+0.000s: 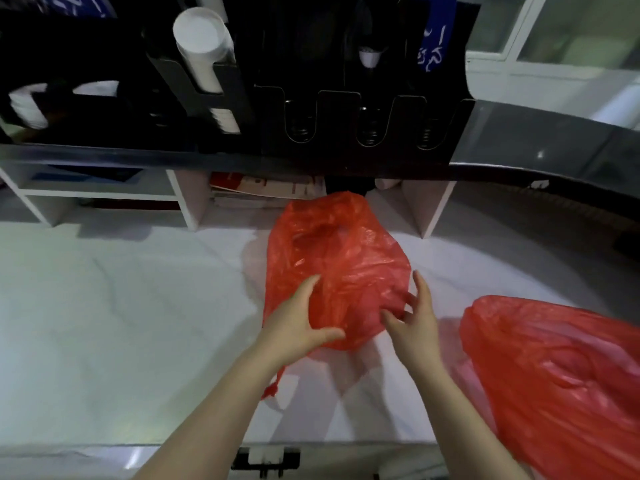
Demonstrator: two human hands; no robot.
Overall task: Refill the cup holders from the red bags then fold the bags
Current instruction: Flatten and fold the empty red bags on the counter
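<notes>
Black cup-holder rack point(311, 157) is seen across the far side, raised above the white surface point(104, 323). A stack of white cups point(204, 46) is seated in one left slot, and U-shaped slots point(300, 119) are cut further right. White shelf dividers point(187, 199) and red-and-white papers point(266, 185) are tucked under the rack, and a blue sign point(433, 46) is visible behind it. A second red bag point(554, 382) is lying bulged on the surface at near right, apart from the hands and cut off by the frame edge. The red bag point(336, 258) is laid at centre on the surface, crumpled and mostly flat, and its near end is covered by both hands. Its long axis is run from the person toward the rack, with the handle cut-out end pointed away. A thin twisted red strip point(273, 388) is trailed from the near end under the left wrist. The left hand point(294, 327) is laid on the near-left part, fingers nearly straight, thumb spread along the near edge. The plastic at near right is pinched by the right hand point(415, 323), index finger raised straight.
</notes>
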